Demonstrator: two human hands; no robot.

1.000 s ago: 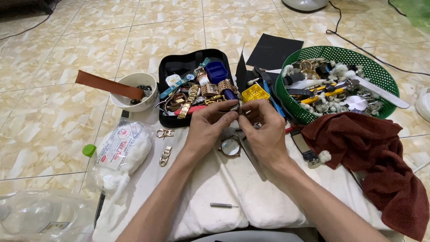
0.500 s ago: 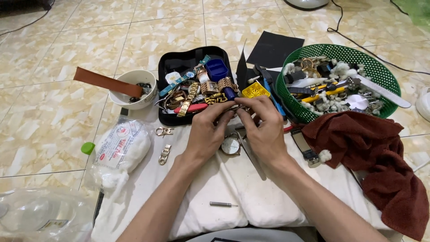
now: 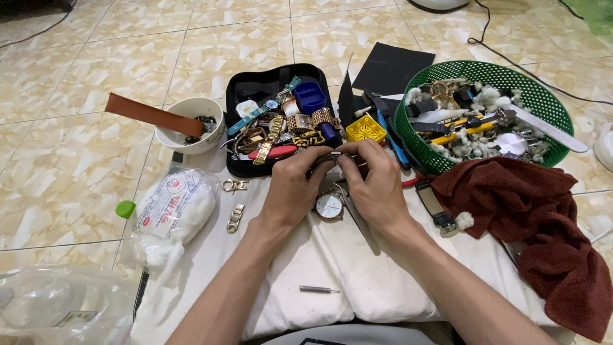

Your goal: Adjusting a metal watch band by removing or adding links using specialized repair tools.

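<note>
Both hands (image 3: pixel 335 182) barely shifted, fingers pinching watch strap (image 3: pixel 325 156) beside case (image 3: pixel 255 86) edge

One bowl (image 3: pixel 191 121), one green basket (image 3: pixel 549 108), two hands (image 3: pixel 294 188)

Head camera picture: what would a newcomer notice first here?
The two hands, left hand and right hand, meet at the centre over a white cloth, pinching a small metal part together above a round watch. Behind them lies an open black case full of watch bands, and at right a green basket of tools.
</note>
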